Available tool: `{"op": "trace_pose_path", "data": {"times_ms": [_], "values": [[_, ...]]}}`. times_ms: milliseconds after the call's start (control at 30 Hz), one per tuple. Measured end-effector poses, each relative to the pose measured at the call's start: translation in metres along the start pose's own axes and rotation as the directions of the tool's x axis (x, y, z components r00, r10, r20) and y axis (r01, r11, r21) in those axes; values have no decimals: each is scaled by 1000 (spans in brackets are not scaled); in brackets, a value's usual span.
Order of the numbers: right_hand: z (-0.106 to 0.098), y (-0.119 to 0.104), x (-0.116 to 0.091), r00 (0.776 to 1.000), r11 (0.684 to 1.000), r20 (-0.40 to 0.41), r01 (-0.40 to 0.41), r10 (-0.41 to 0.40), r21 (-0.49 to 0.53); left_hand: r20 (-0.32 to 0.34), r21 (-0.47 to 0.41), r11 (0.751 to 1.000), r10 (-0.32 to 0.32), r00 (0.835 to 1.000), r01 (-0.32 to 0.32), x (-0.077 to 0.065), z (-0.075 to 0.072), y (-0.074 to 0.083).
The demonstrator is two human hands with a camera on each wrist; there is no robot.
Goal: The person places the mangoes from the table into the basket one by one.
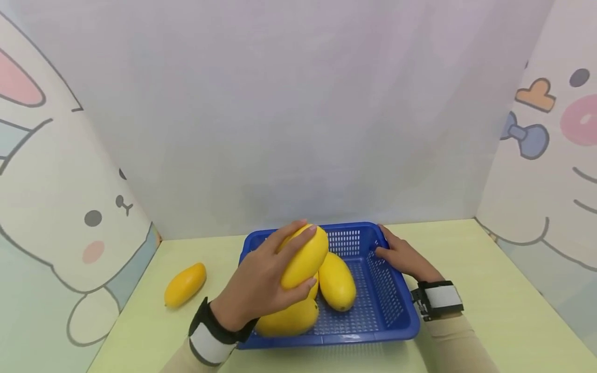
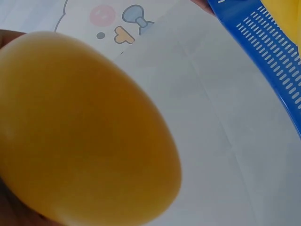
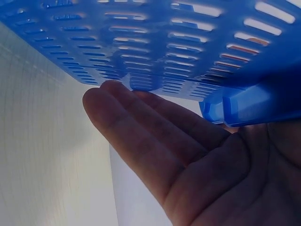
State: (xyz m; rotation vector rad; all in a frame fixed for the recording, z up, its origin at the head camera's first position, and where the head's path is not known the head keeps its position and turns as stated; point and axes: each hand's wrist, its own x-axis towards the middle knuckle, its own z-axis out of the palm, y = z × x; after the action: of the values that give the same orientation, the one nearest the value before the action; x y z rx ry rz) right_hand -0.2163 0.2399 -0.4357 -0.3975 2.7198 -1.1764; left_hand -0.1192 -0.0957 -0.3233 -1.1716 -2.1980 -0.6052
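Observation:
My left hand grips a yellow mango above the left half of a blue basket. In the left wrist view this mango fills much of the frame, with the hand mostly hidden behind it. Inside the basket lie more yellow mangoes; one mango rests near the middle and another mango at the front left, partly under my left hand. My right hand holds the basket's right rim, thumb over the inside. Seen from the right wrist, its fingers extend along the outside of the perforated wall.
A smaller orange-yellow mango lies on the pale yellow-green table, left of the basket. A grey-white wall rises close behind the basket. Side panels with cartoon animals stand to the left and right.

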Motion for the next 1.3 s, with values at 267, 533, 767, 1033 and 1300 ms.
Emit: {"op": "trace_pose_path", "data": {"times_ms": [267,533,767,1033,1300], "values": [[0,2,0,1000,1000,-12,2,-2,-11,7,6,999,46,999,-46,18,13,-9],[3,3,-1,1000,1000,-19,5,-5,5,46,-4,999,40,998,-40,28,24,-16],[3,2,1,1000,1000,-24,7,-8,-23,87,-20,999,39,995,-38,35,33,-19],[2,6,-1,999,1000,-32,14,-14,-11,97,1,996,94,991,-95,47,44,-23],[0,4,-2,999,1000,-27,21,-21,-5,131,-16,997,78,988,-77,51,57,-29]]}}
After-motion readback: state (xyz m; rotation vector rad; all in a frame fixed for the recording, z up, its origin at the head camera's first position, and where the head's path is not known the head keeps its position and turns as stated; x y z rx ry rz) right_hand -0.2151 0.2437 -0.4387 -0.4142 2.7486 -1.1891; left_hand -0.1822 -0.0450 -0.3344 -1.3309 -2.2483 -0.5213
